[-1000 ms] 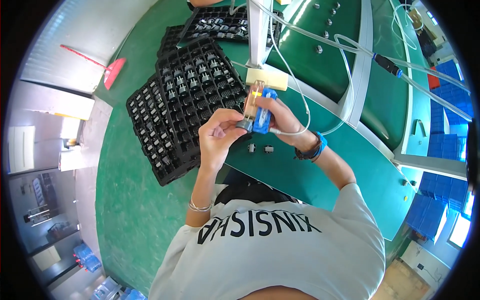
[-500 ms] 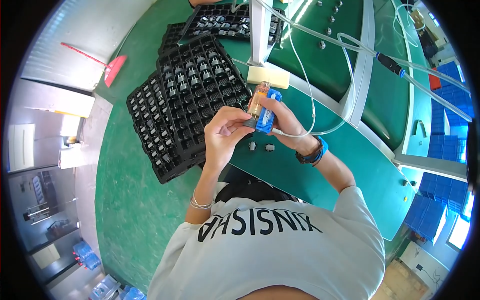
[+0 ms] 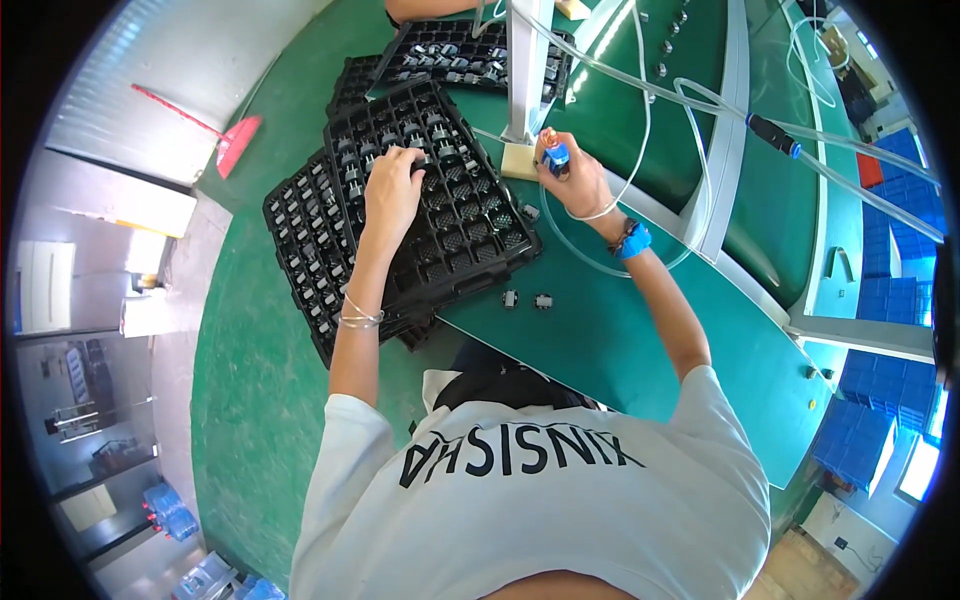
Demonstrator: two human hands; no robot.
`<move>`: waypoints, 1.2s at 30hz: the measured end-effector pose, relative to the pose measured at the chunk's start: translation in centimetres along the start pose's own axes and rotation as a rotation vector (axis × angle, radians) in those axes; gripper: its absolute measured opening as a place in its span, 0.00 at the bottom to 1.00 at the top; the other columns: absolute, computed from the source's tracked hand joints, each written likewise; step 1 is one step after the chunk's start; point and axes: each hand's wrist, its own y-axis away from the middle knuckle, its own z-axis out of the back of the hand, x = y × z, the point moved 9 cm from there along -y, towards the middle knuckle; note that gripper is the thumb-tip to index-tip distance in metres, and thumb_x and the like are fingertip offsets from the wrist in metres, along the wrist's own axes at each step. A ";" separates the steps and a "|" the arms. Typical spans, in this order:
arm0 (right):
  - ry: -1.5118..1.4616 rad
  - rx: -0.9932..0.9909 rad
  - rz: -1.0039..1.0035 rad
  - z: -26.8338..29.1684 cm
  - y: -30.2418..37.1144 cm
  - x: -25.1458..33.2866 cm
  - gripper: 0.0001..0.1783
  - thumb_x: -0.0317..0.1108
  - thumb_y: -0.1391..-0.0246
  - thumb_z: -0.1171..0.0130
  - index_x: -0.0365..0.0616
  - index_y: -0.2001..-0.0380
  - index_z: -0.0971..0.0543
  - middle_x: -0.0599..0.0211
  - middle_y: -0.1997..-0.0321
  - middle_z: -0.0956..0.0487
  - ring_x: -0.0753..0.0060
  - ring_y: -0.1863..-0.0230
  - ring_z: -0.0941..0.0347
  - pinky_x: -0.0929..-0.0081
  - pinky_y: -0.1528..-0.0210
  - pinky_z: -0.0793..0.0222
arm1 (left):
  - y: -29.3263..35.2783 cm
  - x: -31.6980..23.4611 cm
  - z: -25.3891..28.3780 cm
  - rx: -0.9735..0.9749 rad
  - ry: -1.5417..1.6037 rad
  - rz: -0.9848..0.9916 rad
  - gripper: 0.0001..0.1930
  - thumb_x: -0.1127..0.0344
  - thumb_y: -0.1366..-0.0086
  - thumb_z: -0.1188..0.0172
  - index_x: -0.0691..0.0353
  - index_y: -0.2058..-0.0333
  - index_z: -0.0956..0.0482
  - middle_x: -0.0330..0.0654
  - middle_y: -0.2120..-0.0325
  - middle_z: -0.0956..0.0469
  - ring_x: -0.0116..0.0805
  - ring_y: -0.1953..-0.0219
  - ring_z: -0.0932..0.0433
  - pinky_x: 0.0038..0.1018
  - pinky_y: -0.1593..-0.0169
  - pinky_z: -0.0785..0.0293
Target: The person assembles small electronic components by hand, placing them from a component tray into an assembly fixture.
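My left hand [image 3: 393, 192] reaches over a black compartment tray [image 3: 455, 270], its fingers curled together at one of the upper pockets. What they pinch is hidden by the fingertips. Grey pronged parts [image 3: 438, 135] fill several upper pockets, while the lower pockets look bare. Off to the right, my right hand [image 3: 582, 190] is wrapped round a blue hand-held tool [image 3: 557, 156] with an orange-tinted top. A thin pale tube [image 3: 598, 212] runs by that hand. Two small grey-black parts, a left one [image 3: 510, 298] and a right one [image 3: 543, 301], rest on the green tabletop [image 3: 620, 345].
Under the near tray lies another filled tray [image 3: 305, 240], and a further one [image 3: 450, 60] stands beyond. A white post [image 3: 525, 85] rises by a pale yellow block [image 3: 518, 161]. Clear hoses [image 3: 690, 90] cross at upper right. A person's arm [image 3: 430, 10] shows at the top.
My left hand has left the blue tool and moved up and left to the tray. My right hand has shifted up and right, turning the tool upright. The near tray sits slightly further right.
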 end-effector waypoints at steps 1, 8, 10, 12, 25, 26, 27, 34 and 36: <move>0.014 -0.023 0.012 0.1 0.1 0.1 0.23 0.34 0.58 0.41 0.41 0.58 0.35 0.48 0.74 0.26 0.46 0.72 0.29 0.62 0.71 0.33 | -0.2 0.6 -0.8 0.051 -0.055 0.015 0.10 0.73 0.49 0.42 0.61 0.65 0.27 0.43 0.69 0.28 0.41 0.64 0.28 0.31 0.58 0.33; 0.025 -0.070 -0.061 0.3 0.1 -0.3 0.23 0.34 0.58 0.42 0.40 0.57 0.35 0.48 0.74 0.26 0.47 0.73 0.29 0.62 0.71 0.33 | -1.2 1.1 -1.9 0.067 -0.083 0.031 0.09 0.73 0.50 0.42 0.61 0.68 0.27 0.43 0.72 0.29 0.41 0.66 0.28 0.33 0.61 0.32; 0.029 -0.072 -0.061 0.4 0.1 -0.3 0.24 0.34 0.59 0.41 0.41 0.57 0.35 0.50 0.74 0.26 0.48 0.74 0.29 0.62 0.72 0.33 | -1.1 1.6 -1.6 0.007 0.007 0.032 0.08 0.73 0.49 0.43 0.60 0.68 0.28 0.44 0.71 0.29 0.44 0.65 0.29 0.34 0.61 0.32; -0.047 -0.034 -0.108 0.2 0.3 -0.8 0.27 0.37 0.60 0.39 0.41 0.56 0.36 0.50 0.70 0.27 0.50 0.72 0.29 0.63 0.69 0.33 | -1.2 1.8 -0.4 -0.051 0.152 0.092 0.07 0.73 0.47 0.44 0.61 0.67 0.28 0.45 0.67 0.27 0.41 0.63 0.28 0.30 0.60 0.32; -0.042 -0.246 -0.271 3.4 -3.2 -8.7 0.16 0.41 0.53 0.43 0.44 0.63 0.30 0.52 0.74 0.24 0.55 0.72 0.24 0.67 0.69 0.31 | 7.6 -4.7 -0.3 0.243 1.660 0.492 0.14 0.66 0.41 0.44 0.62 0.58 0.33 0.43 0.63 0.26 0.25 0.64 0.28 0.18 0.59 0.31; 0.051 -0.310 -0.300 4.9 -3.5 -10.2 0.17 0.42 0.53 0.43 0.45 0.63 0.29 0.52 0.75 0.24 0.54 0.72 0.25 0.66 0.70 0.31 | 8.4 -4.6 -0.3 0.239 1.634 0.520 0.15 0.66 0.42 0.43 0.62 0.58 0.33 0.43 0.64 0.26 0.25 0.64 0.28 0.19 0.59 0.31; 0.126 -0.387 -0.275 6.4 -3.8 -11.4 0.18 0.43 0.53 0.43 0.45 0.63 0.29 0.51 0.76 0.24 0.52 0.73 0.25 0.65 0.71 0.31 | 9.0 -4.9 -0.3 0.239 1.635 0.520 0.15 0.66 0.42 0.43 0.62 0.58 0.33 0.43 0.64 0.26 0.25 0.64 0.28 0.19 0.59 0.31; 0.373 -0.440 -0.360 9.8 -3.8 -16.1 0.23 0.48 0.51 0.47 0.46 0.56 0.29 0.49 0.78 0.25 0.46 0.75 0.28 0.60 0.74 0.33 | 9.1 -7.1 0.4 0.106 1.631 0.425 0.14 0.73 0.47 0.39 0.65 0.61 0.30 0.40 0.63 0.27 0.27 0.60 0.27 0.22 0.54 0.32; 0.390 -0.441 -0.353 10.2 -3.8 -15.6 0.23 0.49 0.51 0.48 0.48 0.55 0.29 0.50 0.80 0.25 0.47 0.76 0.28 0.59 0.74 0.33 | 8.8 -8.0 1.0 0.107 1.537 0.365 0.14 0.76 0.47 0.40 0.65 0.61 0.30 0.39 0.63 0.28 0.27 0.60 0.27 0.22 0.54 0.32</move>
